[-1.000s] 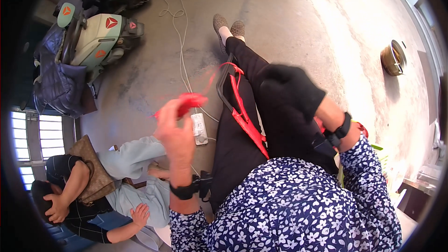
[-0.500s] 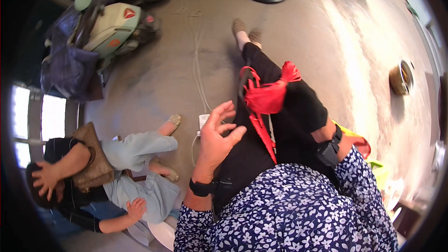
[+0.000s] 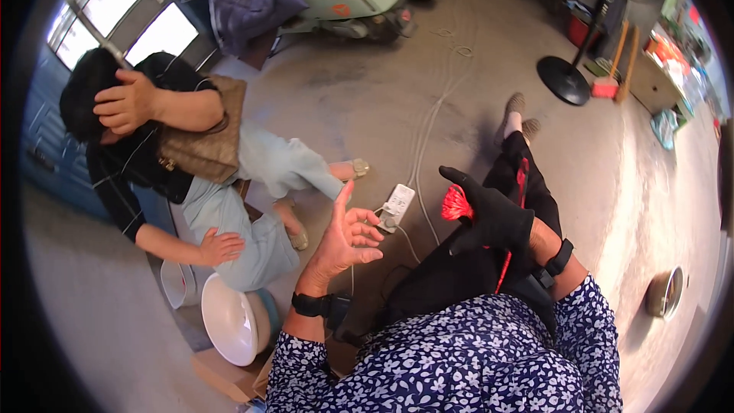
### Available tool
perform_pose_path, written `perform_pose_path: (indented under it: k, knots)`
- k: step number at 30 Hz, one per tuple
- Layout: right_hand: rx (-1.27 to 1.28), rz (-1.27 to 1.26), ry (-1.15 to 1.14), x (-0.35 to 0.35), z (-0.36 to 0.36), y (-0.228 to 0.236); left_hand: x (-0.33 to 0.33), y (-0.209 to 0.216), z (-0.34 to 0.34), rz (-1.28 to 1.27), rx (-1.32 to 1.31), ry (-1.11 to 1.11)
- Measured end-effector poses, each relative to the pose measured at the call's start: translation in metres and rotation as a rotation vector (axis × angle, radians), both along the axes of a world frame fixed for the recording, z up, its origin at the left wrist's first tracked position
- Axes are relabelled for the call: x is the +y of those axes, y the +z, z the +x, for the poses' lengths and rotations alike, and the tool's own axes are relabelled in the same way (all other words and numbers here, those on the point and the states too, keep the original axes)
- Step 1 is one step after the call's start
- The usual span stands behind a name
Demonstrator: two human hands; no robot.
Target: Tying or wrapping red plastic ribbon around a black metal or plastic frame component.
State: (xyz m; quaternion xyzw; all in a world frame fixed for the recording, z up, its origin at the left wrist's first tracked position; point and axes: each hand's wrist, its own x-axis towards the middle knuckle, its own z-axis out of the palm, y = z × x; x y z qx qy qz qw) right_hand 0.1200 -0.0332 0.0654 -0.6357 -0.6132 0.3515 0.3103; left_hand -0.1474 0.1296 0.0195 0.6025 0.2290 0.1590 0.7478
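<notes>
My left hand (image 3: pixel 342 242) is bare and raised, thumb and fingers apart, holding nothing. Left of my lap, it appears close to a white power strip (image 3: pixel 397 206) on the floor. A black glove covers my right hand (image 3: pixel 495 218), which is closed over my lap around a red tasselled bundle. The tassel's fringed tuft (image 3: pixel 457 203) pokes out to the left between fingers and thumb. A thin red strip (image 3: pixel 503 271) shows below the glove, and more red appears above it; the glove hides the rest.
At left sits another person (image 3: pixel 157 183), one hand on the head, the other on a thigh. Near them stand a white basin (image 3: pixel 229 317) and a cardboard box (image 3: pixel 227 373). A scooter (image 3: pixel 344 0), cables, a round black stand base (image 3: pixel 563 80), a broom (image 3: pixel 604 87) and a metal pot (image 3: pixel 664 293) surround me.
My view has swung left. My gloved right hand has turned with the red bundle, so its tuft now points left. My left hand stays raised and open.
</notes>
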Motion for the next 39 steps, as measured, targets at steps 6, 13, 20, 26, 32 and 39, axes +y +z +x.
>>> perform_pose_path:
  k: [6, 13, 20, 26, 32, 39]
  knots:
    - [0.013, -0.009, 0.04, 0.025, -0.02, -0.002, 0.007, -0.009, -0.04, -0.075, -0.028, 0.132]
    - [0.094, 0.0, 0.012, 0.047, -0.036, -0.005, 0.013, -0.01, -0.044, -0.093, -0.068, 0.149]
    - [0.059, -0.064, -0.018, 0.043, -0.034, -0.007, 0.011, -0.008, -0.045, -0.152, -0.125, 0.159]
    - [0.131, -0.029, 0.012, 0.042, -0.036, -0.009, 0.007, -0.001, -0.06, -0.075, -0.093, 0.187]
    - [0.175, -0.093, -0.022, 0.039, -0.035, -0.01, 0.004, 0.001, -0.061, -0.043, -0.046, 0.192]
    - [0.21, -0.058, -0.08, 0.035, -0.029, -0.031, -0.001, -0.013, -0.058, -0.03, 0.046, 0.058]
